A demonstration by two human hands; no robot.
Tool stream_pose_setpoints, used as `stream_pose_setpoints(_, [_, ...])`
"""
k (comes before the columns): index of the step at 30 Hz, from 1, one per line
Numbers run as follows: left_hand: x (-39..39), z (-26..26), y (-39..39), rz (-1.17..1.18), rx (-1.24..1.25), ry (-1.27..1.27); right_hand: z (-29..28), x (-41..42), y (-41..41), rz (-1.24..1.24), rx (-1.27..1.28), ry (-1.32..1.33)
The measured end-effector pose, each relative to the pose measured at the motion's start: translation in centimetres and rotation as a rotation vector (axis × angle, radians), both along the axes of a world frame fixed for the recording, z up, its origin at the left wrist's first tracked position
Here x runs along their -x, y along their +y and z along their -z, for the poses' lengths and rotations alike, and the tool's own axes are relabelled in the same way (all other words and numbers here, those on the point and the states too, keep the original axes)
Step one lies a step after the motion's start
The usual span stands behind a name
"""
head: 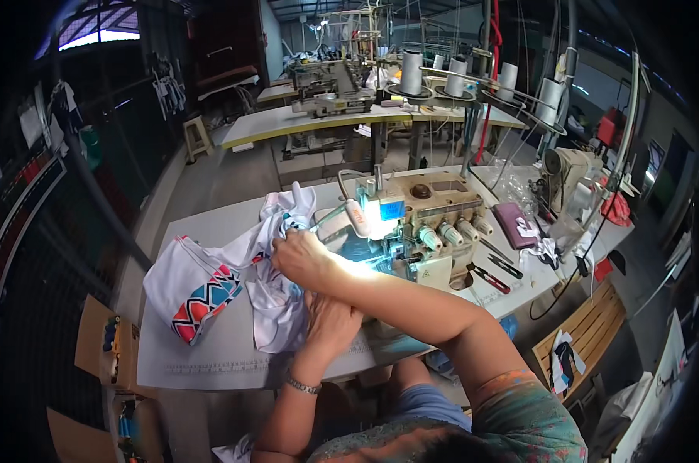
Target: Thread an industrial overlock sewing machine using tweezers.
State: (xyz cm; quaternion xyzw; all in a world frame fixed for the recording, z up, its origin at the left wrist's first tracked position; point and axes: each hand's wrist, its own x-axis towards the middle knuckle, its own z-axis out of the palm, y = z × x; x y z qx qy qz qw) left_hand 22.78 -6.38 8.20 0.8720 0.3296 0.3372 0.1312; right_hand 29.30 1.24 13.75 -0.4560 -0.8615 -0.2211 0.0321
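Note:
A white garment [178,272] with a red, teal and black zigzag print lies bunched on the left of the sewing table [199,376]. My right hand [304,257] reaches across to it, fingers closed on a gathered part. Below the right forearm is my left hand [333,324], wearing a metal wristband. It rests against the hanging white cloth [277,324]; its fingertips are partly hidden, so its grip is unclear. Just right of both hands stands an overlock sewing machine [442,194]. Its lit lamp [358,219] shines over the needle area and my right forearm.
Two thread snips [489,279] and tweezers [497,250] lie right of the machine, near a purple wallet [514,226]. Thread cones [411,72] stand on a rack above. A slatted wooden bench [584,335] is at right, an open cardboard box [97,341] at left.

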Motion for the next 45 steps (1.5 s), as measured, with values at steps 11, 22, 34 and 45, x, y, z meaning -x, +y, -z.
stream_pose_setpoints(11, [0.7,-0.8,5.8,-0.088,0.116,-0.338,1.8,-8.6,-10.5,0.039,-0.341,0.455])
stream_pose_setpoints(22, [-7.9,-5.4,10.0,0.523,0.980,-1.463,4.4,-10.0,-11.9,0.138,-0.254,0.588])
stream_pose_setpoints(34, [-8.2,-3.2,16.3,0.057,0.098,-0.767,3.5,-9.8,-11.4,0.070,-0.323,0.811])
stream_pose_setpoints(45, [-7.6,-4.5,14.9,0.040,0.326,-0.634,4.0,-10.8,-11.9,0.132,-0.361,0.925])
